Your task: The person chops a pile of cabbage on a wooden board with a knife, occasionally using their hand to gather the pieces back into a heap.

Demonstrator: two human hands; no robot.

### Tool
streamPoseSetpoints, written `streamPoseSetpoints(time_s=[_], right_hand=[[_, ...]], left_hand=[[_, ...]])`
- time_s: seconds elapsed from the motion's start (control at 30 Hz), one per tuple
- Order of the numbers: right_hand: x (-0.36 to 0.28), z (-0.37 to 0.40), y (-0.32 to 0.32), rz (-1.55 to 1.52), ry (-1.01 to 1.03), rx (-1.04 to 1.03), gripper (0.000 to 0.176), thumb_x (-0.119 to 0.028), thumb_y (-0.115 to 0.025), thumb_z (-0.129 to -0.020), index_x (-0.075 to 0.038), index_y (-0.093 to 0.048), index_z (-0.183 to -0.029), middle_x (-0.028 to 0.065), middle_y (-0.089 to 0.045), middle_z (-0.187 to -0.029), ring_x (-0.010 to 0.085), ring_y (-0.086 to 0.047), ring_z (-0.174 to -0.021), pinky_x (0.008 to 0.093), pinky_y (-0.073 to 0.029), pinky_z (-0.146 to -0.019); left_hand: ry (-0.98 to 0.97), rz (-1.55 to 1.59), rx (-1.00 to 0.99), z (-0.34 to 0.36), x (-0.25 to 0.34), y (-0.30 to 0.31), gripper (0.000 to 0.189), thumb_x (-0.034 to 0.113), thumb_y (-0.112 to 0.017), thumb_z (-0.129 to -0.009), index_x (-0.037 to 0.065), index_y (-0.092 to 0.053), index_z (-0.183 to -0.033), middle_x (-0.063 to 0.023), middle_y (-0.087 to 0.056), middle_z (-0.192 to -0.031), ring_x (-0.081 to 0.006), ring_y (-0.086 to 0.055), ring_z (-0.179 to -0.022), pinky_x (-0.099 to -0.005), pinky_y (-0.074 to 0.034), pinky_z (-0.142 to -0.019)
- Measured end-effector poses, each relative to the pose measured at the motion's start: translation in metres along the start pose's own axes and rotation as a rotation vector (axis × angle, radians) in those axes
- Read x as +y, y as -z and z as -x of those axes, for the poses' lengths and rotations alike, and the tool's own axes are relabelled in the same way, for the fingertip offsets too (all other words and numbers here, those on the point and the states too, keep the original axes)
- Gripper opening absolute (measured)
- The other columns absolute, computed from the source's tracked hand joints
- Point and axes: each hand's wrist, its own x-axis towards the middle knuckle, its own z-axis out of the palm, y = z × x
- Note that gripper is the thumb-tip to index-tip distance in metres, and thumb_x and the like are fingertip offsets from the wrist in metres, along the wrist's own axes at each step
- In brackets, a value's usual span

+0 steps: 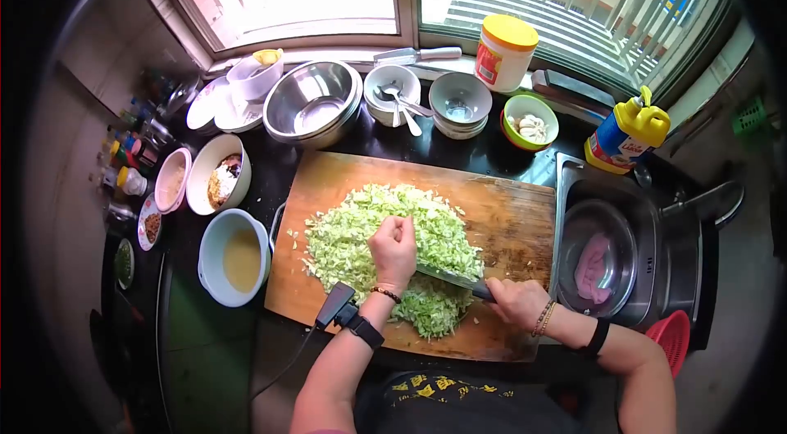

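Chopped pale-green vegetable (369,221) is heaped across the middle of a wooden cutting board (516,221). Over the heap, near the far end of the blade, is my left hand (393,252), its fingers curled together; what they hold, if anything, is hidden. My right hand (518,303) grips the dark handle of a knife (451,277) at the right of the heap. The blade points left, low among the green pieces, and is partly covered by them.
Bowls of ingredients (220,176) and a bowl of yellowish liquid (238,258) stand left of the board. Behind it are metal bowls (316,102), a yellow-lidded tub (504,53) and a green bowl (531,122). At right are a yellow jug (627,135) and a sink (648,237).
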Motion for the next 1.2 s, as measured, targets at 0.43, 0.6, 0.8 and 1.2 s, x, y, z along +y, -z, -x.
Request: streamPoseSetpoints(time_s=[0.43,0.6,0.8,1.2], right_hand=[[-0.004,0.017,-0.001,0.004,-0.055,-0.035,0.028,-0.028,-0.058,-0.082,-0.006,-0.043,-0.091,0.0123,-0.059,-0.065,0.0299,-0.06,-0.057,0.0409,-0.047,-0.049],[0.005,0.014,0.028,0.038,-0.005,-0.029,0.029,-0.03,-0.058,-0.083,-0.006,-0.043,-0.087,0.0112,-0.059,-0.064,0.0293,-0.06,-0.056,0.0394,-0.047,-0.048],[0.033,0.012,0.021,0.068,-0.039,-0.077,0.027,-0.029,-0.058,-0.082,-0.006,-0.044,-0.086,0.0102,-0.059,-0.064,0.029,-0.061,-0.059,0.0393,-0.047,-0.05],[-0.018,0.016,0.015,-0.006,-0.157,-0.089,0.029,-0.028,-0.059,-0.081,-0.006,-0.043,-0.089,0.0128,-0.06,-0.066,0.0309,-0.06,-0.059,0.041,-0.047,-0.051]], left_hand=[[0.002,0.043,-0.046,0.011,0.008,-0.008,0.021,0.009,-0.06,-0.082,0.0,-0.053,-0.064,0.0037,-0.041,-0.046,-0.0031,-0.032,-0.042,-0.024,-0.026,-0.04],[0.024,0.116,-0.048,0.001,0.023,-0.014,0.022,0.01,-0.06,-0.083,0.0,-0.054,-0.064,0.0033,-0.041,-0.045,-0.0035,-0.033,-0.041,-0.0244,-0.025,-0.039],[0.046,0.053,-0.074,0.005,0.025,-0.032,0.025,0.012,-0.06,-0.082,0.002,-0.051,-0.062,-0.0005,-0.046,-0.045,-0.0081,-0.04,-0.041,-0.0285,-0.031,-0.041],[0.03,0.084,-0.144,0.001,0.017,-0.012,0.023,0.012,-0.061,-0.082,0.001,-0.053,-0.063,0.0007,-0.043,-0.044,-0.0051,-0.035,-0.04,-0.0258,-0.028,-0.04]])
